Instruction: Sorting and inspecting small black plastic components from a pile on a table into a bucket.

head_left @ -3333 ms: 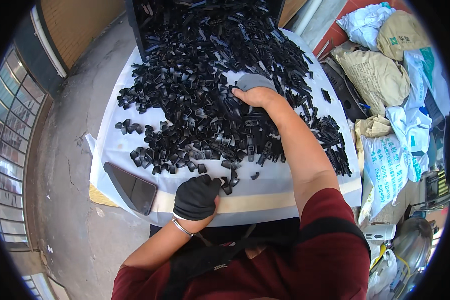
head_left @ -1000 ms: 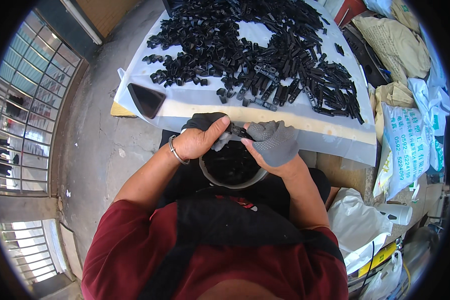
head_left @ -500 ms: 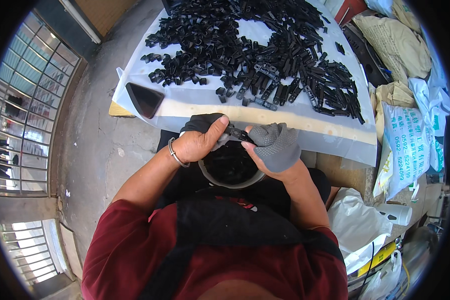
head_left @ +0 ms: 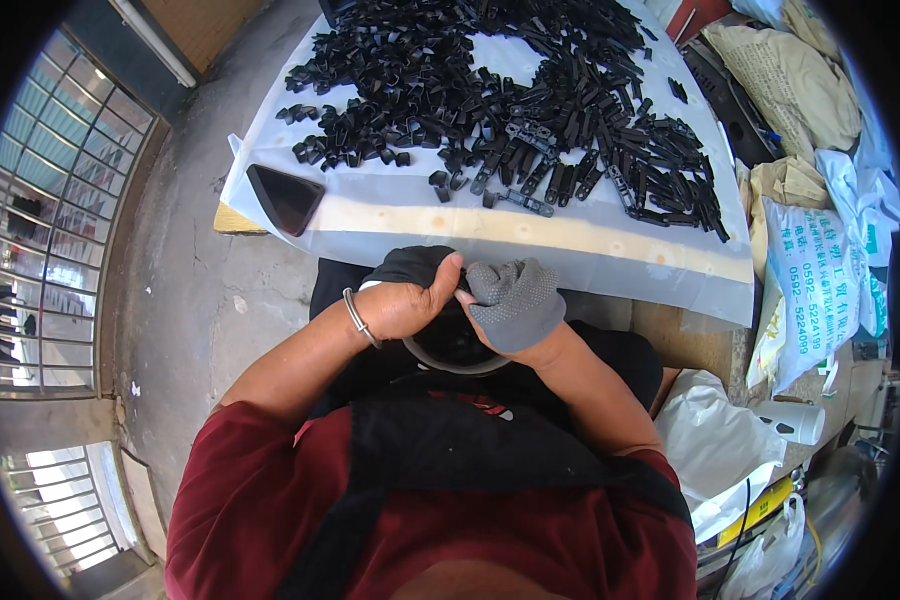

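Note:
My left hand (head_left: 410, 295), in a black glove with the thumb bare, is closed above a round bucket (head_left: 455, 362) between my knees. Against it presses my right hand (head_left: 515, 305), fingers curled, in a grey dotted glove. A small black plastic part is pinched between the two hands; little more than a dark sliver of it shows between the thumbs. Dark pieces lie in the bucket, partly covered by my hands. Beyond my hands, a heap of small black plastic clips (head_left: 390, 90) and slim black strips (head_left: 670, 170) spreads over the table.
White sheeting (head_left: 630, 270) covers the table, its near edge just past my hands. A dark triangular-looking phone or panel (head_left: 285, 200) lies at the left corner. Sacks (head_left: 810, 290) and a white bag (head_left: 715, 430) crowd the right side. A barred window (head_left: 60, 200) stands left.
My right hand has moved left and closed in against my left hand. The black plastic part, plainly visible between my fingers before, is now almost wholly hidden.

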`<state>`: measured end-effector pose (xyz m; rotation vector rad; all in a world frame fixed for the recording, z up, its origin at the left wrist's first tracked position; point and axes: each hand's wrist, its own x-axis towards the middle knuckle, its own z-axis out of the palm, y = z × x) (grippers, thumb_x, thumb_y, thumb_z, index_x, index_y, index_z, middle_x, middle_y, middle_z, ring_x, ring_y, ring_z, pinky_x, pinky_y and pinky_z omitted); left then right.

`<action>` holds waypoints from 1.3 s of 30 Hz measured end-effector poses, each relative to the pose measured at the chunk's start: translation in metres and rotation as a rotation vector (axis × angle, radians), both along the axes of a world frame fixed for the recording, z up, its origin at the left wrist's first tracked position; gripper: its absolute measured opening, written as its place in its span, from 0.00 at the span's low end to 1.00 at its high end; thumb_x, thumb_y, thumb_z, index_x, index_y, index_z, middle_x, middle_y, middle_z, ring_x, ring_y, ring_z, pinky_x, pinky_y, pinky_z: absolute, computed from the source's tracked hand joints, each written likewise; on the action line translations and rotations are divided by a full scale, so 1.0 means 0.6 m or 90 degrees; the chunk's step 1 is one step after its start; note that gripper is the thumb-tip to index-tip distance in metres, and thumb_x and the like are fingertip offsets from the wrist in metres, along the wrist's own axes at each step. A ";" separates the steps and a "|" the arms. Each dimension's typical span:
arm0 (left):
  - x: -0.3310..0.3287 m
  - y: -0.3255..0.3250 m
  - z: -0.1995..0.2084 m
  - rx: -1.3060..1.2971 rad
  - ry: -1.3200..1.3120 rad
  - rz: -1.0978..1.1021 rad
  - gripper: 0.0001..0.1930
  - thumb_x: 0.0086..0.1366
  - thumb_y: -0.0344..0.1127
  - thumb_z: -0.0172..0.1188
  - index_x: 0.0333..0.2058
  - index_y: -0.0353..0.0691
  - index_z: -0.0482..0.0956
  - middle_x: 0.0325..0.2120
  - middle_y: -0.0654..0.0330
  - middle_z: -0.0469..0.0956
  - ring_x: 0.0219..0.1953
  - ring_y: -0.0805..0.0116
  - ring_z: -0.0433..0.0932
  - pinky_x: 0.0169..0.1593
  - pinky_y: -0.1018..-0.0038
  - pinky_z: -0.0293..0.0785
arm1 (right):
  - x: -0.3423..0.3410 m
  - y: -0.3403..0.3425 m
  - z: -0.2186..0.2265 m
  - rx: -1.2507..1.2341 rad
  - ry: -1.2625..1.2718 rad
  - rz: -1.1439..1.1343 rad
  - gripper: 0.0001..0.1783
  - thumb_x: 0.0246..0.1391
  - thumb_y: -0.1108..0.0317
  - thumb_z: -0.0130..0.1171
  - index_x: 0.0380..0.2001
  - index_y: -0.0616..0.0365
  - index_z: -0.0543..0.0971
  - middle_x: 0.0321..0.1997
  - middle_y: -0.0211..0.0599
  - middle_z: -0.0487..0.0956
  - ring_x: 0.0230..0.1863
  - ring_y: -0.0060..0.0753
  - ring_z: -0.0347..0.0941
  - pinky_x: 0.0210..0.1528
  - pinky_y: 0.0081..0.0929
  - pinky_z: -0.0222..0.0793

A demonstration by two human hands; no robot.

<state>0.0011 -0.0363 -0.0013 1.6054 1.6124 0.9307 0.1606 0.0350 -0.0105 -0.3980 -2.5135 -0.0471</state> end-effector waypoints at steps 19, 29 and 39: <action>-0.047 0.105 -0.022 0.134 0.492 0.166 0.12 0.55 0.31 0.51 0.38 0.40 0.74 0.30 0.52 0.74 0.32 0.54 0.74 0.35 0.64 0.70 | -0.015 0.115 0.019 -0.147 -0.187 -0.338 0.16 0.51 0.57 0.49 0.40 0.55 0.73 0.27 0.45 0.74 0.32 0.48 0.72 0.32 0.41 0.67; -0.046 0.056 0.009 0.155 0.337 0.134 0.19 0.54 0.34 0.56 0.45 0.38 0.67 0.30 0.51 0.75 0.30 0.53 0.75 0.34 0.64 0.71 | 0.012 0.081 0.022 -0.409 0.167 -0.031 0.25 0.45 0.67 0.59 0.49 0.56 0.67 0.33 0.43 0.74 0.34 0.40 0.72 0.37 0.34 0.67; -0.015 0.025 0.028 0.201 0.252 0.029 0.20 0.50 0.35 0.61 0.42 0.40 0.67 0.30 0.51 0.75 0.32 0.51 0.75 0.34 0.65 0.71 | -0.004 0.043 0.014 -0.567 0.069 0.075 0.18 0.49 0.62 0.58 0.40 0.62 0.71 0.33 0.43 0.74 0.35 0.40 0.70 0.39 0.31 0.65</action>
